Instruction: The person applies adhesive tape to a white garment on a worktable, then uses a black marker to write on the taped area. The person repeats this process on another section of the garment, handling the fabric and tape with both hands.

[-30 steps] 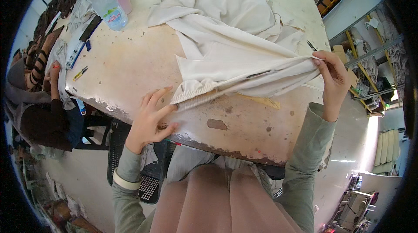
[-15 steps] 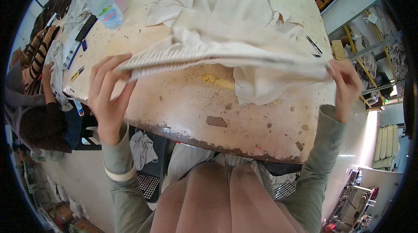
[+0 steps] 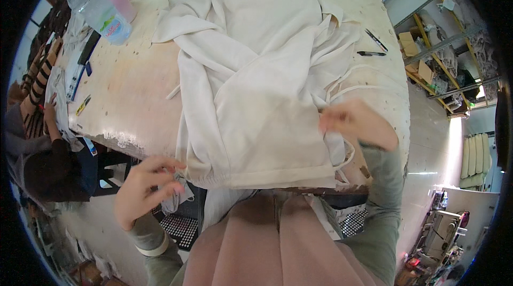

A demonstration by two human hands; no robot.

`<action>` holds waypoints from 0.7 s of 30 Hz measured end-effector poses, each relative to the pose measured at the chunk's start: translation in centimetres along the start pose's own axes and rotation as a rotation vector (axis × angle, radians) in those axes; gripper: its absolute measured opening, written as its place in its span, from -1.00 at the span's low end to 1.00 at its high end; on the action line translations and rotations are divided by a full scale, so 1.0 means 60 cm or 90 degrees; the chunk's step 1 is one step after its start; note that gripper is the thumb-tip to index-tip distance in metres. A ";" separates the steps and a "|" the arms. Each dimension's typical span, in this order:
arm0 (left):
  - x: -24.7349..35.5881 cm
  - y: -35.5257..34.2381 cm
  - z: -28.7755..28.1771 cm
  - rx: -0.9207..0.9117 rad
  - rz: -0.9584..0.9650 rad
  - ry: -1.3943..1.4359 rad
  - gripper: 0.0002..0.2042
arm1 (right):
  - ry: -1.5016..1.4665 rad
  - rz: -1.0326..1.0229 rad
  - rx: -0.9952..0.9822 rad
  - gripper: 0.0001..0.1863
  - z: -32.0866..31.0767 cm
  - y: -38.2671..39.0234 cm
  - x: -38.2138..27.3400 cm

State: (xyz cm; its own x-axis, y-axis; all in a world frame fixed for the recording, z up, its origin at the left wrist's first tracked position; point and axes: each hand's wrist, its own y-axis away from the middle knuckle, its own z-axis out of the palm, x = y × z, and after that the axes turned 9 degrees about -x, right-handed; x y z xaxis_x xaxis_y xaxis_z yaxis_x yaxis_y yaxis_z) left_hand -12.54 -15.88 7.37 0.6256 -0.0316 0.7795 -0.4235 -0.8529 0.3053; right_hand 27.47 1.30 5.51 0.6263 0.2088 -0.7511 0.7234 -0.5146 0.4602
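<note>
A cream fabric garment [image 3: 267, 136] lies spread down the table, with a gathered band at its lower left, a flat hem and loose straps at the right. My left hand [image 3: 149, 190] is beside that lower-left corner, fingers apart and curved, fingertips close to the gathers. My right hand [image 3: 358, 126] is blurred at the garment's right edge, fingers bent toward the fabric; whether they grip it is unclear.
Pens [image 3: 377, 40], a water bottle [image 3: 107, 21], pink cup [image 3: 120, 0], long ruler [image 3: 77, 72] and yellow cutter [image 3: 83, 104] lie or stand on the table [image 3: 123, 120]. A person [image 3: 48, 163] works at left; shelving [image 3: 454, 72] stands right.
The waistband, earlier stretched between both hands across the table, is now down at the near edge with the garment flattened. Both hands have moved nearer me; my left hand has let go.
</note>
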 end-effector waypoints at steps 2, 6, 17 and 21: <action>-0.002 -0.034 0.000 0.080 0.022 -0.016 -0.85 | -0.017 -0.054 0.249 -0.72 -0.030 -0.057 0.013; -0.022 -0.130 0.026 0.175 0.030 -0.047 -0.73 | 0.106 -0.264 0.466 -0.75 -0.072 -0.207 0.062; -0.063 -0.185 0.061 0.314 -0.104 -0.095 -0.32 | 0.250 -0.221 0.602 -0.83 -0.095 -0.162 0.043; 0.016 -0.195 0.073 0.378 0.122 -0.113 -0.31 | 0.355 -0.277 0.392 -0.77 -0.043 -0.066 -0.065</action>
State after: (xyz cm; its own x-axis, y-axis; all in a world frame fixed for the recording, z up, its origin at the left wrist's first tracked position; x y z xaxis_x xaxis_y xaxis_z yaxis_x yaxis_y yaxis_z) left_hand -4.13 -8.18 2.14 0.6957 -0.2543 0.6718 -0.1359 -0.9649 -0.2245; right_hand 22.91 4.65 7.86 0.5013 0.7725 -0.3898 0.7453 -0.6143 -0.2592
